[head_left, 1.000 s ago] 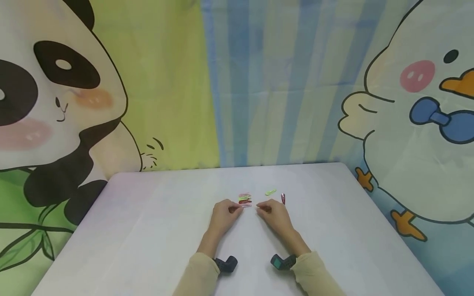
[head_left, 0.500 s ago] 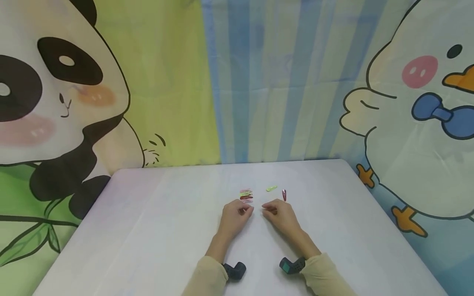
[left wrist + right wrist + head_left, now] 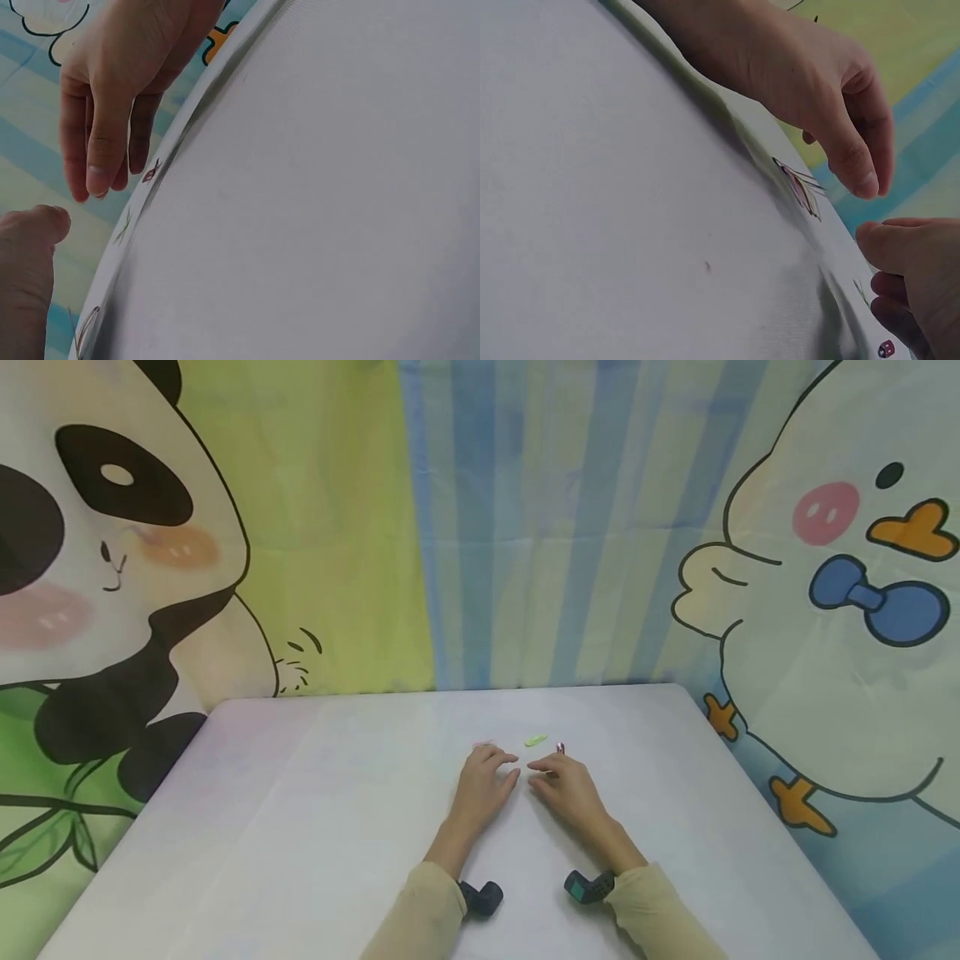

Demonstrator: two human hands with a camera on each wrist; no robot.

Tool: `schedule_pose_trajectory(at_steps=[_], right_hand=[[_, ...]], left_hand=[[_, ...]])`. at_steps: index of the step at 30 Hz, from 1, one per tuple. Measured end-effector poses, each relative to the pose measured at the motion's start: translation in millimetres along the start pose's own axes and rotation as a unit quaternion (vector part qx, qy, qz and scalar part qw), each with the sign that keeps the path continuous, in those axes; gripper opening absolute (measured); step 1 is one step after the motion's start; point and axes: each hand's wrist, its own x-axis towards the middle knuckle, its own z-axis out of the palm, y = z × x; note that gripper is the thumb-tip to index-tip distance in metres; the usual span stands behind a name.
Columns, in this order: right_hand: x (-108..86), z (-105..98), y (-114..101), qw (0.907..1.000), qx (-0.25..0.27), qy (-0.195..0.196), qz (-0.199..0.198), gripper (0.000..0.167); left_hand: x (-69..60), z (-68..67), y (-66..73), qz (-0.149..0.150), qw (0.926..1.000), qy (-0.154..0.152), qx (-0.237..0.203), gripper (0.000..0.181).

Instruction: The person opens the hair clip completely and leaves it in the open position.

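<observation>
My left hand [image 3: 480, 787] hovers over the near side of a row of snap hair clips [image 3: 802, 189], hiding most of them in the head view. Only a pink hair clip [image 3: 483, 744] shows past its knuckles. Opposite it is my right hand [image 3: 567, 787], fingertips a short gap from the left ones. In both hands thumb and fingers stand apart, and I see nothing held. Beyond the right hand lie a light green hair clip [image 3: 536, 741] and a dark red hair clip [image 3: 560, 748], the latter partly covered by that hand.
A white-covered table [image 3: 300, 810] spreads under both arms. Behind it hangs a cloth backdrop [image 3: 517, 527] with a printed panda and chick. Each wrist carries a dark camera, one being the left wrist's camera [image 3: 483, 899].
The left hand has shifted forward and now covers most of the clip row. Its thumb and fingers have spread apart; the right hand's have too. The loose green and red clips stay put.
</observation>
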Motion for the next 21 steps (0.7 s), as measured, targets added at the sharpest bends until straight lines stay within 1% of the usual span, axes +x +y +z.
schedule_pose_trajectory(at_steps=[3,5,9,12,15,18,21], right_hand=[[8.6,-2,7,0.9999,-0.001,0.010,-0.013,0.022],[15.0,-2,13,0.9997,-0.003,0.015,-0.017,0.022],[27.2,-4,26,0.9990,-0.008,0.032,-0.031,0.022],[34.7,-6,36,0.9986,-0.012,0.038,-0.034,0.022],[41.1,-9,44,0.9992,-0.006,0.033,-0.022,0.023],[46.7,-11,49,0.9996,-0.005,0.028,-0.006,0.024],[52.1,-12,54,0.9996,-0.002,0.030,-0.003,0.024]], left_hand=[[9.7,4.1,-2.8,0.020,0.9993,0.016,0.029,0.017],[15.7,7.2,-5.0,0.023,0.9982,0.024,0.050,0.017],[26.7,15.5,-9.8,0.024,0.9961,0.036,0.077,0.018],[33.0,23.1,-13.4,0.021,0.9958,0.036,0.082,0.019],[37.7,30.1,-15.3,0.015,0.9960,0.023,0.085,0.020],[41.8,35.9,-15.9,0.007,0.9957,0.002,0.092,0.020],[46.7,40.0,-15.2,-0.002,0.9947,-0.014,0.102,0.021]])
